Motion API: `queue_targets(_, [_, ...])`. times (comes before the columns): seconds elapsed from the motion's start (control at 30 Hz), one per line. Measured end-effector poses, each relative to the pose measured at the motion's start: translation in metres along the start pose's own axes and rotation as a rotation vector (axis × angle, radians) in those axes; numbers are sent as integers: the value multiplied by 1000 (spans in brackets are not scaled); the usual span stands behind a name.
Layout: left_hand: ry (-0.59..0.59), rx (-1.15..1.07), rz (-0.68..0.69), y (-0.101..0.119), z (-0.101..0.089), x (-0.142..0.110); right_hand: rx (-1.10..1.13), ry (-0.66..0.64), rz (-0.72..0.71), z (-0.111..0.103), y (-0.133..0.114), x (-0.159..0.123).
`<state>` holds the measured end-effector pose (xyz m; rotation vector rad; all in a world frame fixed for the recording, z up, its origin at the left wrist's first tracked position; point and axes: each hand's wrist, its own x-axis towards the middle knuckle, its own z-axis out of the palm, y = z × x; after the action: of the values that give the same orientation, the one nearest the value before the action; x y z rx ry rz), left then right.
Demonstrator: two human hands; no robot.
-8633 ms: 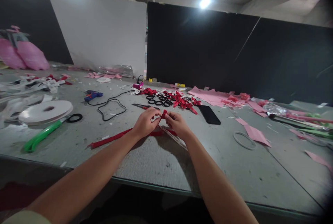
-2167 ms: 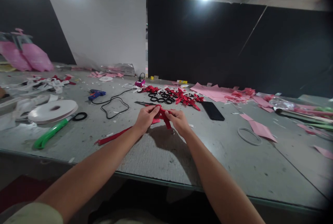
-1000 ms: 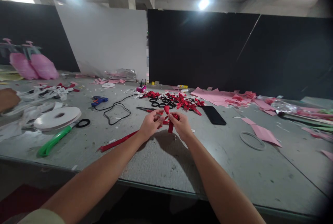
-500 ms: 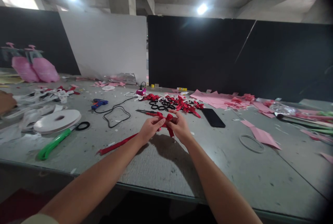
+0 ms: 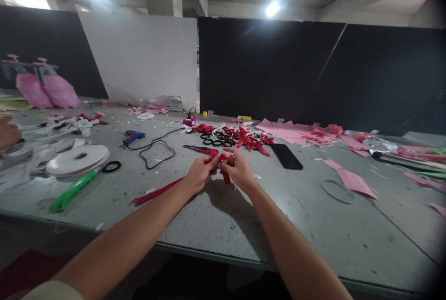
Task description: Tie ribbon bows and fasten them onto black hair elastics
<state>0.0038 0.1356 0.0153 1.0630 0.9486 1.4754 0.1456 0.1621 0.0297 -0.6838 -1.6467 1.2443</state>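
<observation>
Between my two hands, above the middle of the table, is a red ribbon [image 5: 226, 177] folded into loops like a bow. My left hand [image 5: 200, 172] pinches its left side with thumb and fingers. On the other side my right hand [image 5: 239, 167] grips it, forefinger raised a little. One ribbon end hangs below the fingers. Just beyond lie scissors [image 5: 195, 148], partly hidden by the ribbon, and a pile of red ribbon bows [image 5: 249, 137] with black rings [image 5: 218, 142]. Another red ribbon strip [image 5: 156, 194] lies beside my left forearm.
Left on the grey table [image 5: 296, 225] are a white ribbon roll [image 5: 62, 160], a green-handled tool [image 5: 75, 191], a blue glue gun [image 5: 133, 137] and its black cable. Another person's hand [image 5: 9, 133] is at the far left. Rightward lie a black phone [image 5: 287, 156] and pink paper [image 5: 355, 184].
My fingers have shifted slightly on the red ribbon, and its loops sit flatter between them. The hanging end has moved a little to the left.
</observation>
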Motion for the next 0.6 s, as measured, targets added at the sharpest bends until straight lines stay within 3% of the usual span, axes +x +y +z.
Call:
queue_targets(0.3, [35,-30,-10,-1,0,2,-155,-10,-55,-2,0,-2])
queue_targets(0.6, [8,140,37,6,0,-4,-367,146,-169,-6,1,0])
